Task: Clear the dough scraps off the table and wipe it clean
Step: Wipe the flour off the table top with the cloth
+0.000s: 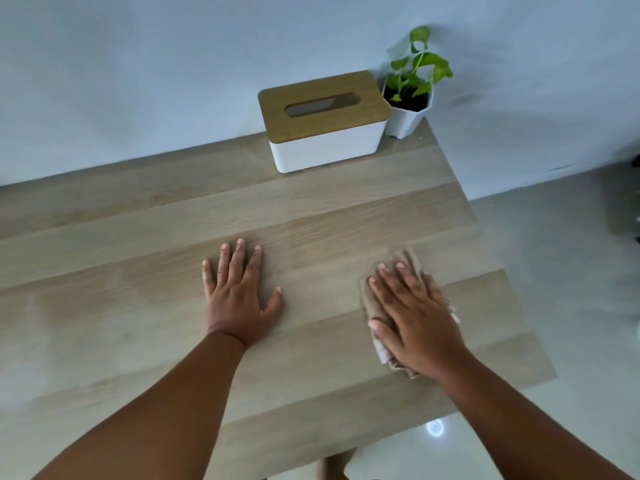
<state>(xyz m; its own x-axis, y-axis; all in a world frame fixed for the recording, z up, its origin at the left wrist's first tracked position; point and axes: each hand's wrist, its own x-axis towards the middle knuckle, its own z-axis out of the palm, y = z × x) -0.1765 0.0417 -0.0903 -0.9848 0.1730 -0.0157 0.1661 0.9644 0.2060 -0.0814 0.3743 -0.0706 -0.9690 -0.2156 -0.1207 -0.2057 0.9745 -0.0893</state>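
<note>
My right hand (414, 313) presses flat on a crumpled beige cloth (370, 297) near the right edge of the light wooden table (138, 306). Most of the cloth is hidden under the palm; its edges stick out in front of the fingers and beside the wrist. My left hand (239, 296) lies flat on the bare tabletop at the middle, fingers spread, holding nothing. No dough scraps show on the table.
A white tissue box with a wooden lid (325, 121) stands at the back of the table against the pale wall. A small green plant in a white pot (410, 98) sits right of it. Grey tiled floor (554, 271) lies past the table's right edge.
</note>
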